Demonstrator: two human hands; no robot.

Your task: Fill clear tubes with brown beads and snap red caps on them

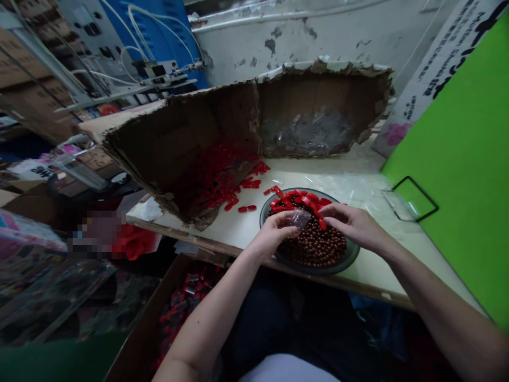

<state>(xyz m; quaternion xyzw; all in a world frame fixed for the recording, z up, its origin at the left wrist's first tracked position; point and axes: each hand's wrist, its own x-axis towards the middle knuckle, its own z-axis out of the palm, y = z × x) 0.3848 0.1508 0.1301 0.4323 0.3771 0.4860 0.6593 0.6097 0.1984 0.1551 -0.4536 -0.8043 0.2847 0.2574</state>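
My left hand is closed on a small clear plastic case, gripped between thumb and fingers over a dark round bowl. Brown, shiny beads fill the bowl, and red plastic caps lie heaped on their far side. To the right, my right hand pinches a red cap at the bowl's right half, its fingertips close to the clear case. Part of that cap is hidden by the fingers.
An open cardboard box at the back holds red caps on the left and clear cases on the right. Loose caps lie on the white table. A green panel borders the right; a carton of filled red pieces stands below left.
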